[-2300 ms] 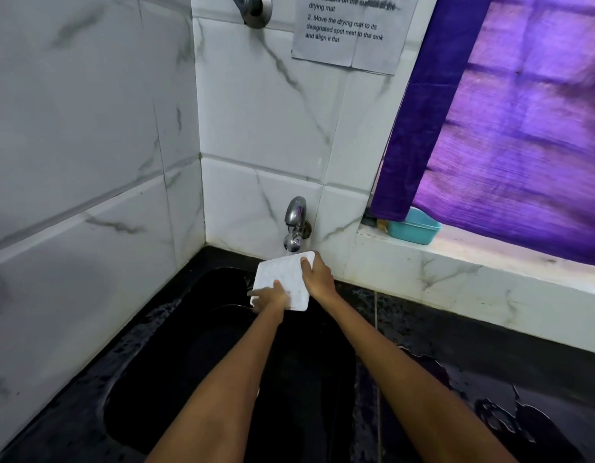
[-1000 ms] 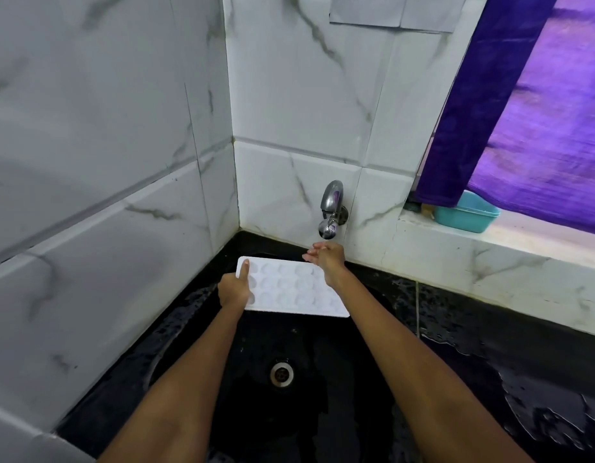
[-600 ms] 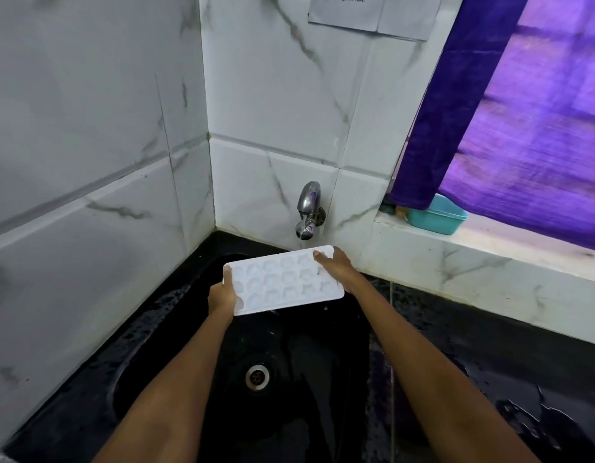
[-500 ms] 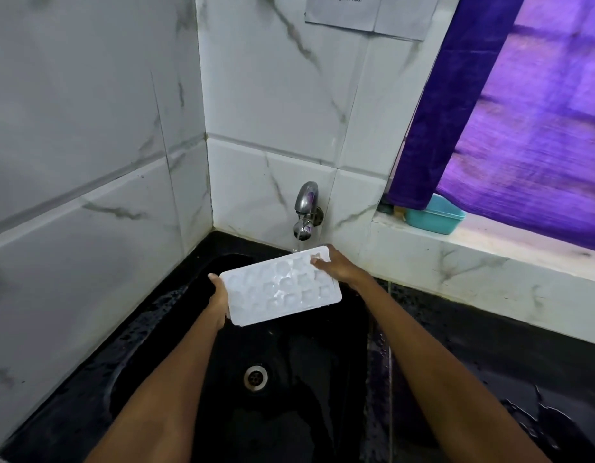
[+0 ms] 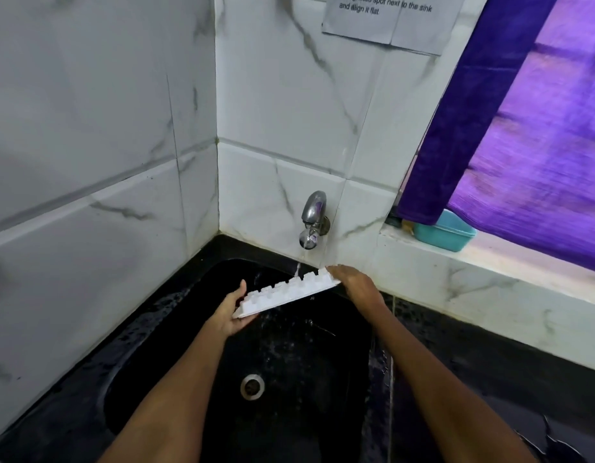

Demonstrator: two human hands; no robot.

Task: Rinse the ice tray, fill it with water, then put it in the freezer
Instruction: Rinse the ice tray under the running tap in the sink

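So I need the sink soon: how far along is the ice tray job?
Rinsing is under way: both hands, left and right, hold the tray tipped over the sink, bumps showing, with the tap running. Nothing looks finished. Filling it and the freezer are left.

The sink (image 5: 175,332) sits in the corner where two tiled walls meet, one wall on its left and one on its far side. The tap (image 5: 312,218) is on the far wall, above the far edge of the sink. Below the tap, over the basin, is the ice tray (image 5: 286,294), tilted, its right end higher and farther. The left hand (image 5: 230,314) holds its near left end, the right hand (image 5: 354,284) its far right end. The drain (image 5: 252,386) lies in the basin bottom, nearer than the tray. The counter (image 5: 490,379) extends to the right of the sink. Behind it runs a ledge (image 5: 490,272), and on the ledge stands a small tub (image 5: 444,233), partly under the curtain (image 5: 523,128). A paper sheet (image 5: 386,18) hangs on the far wall, high above the tap.
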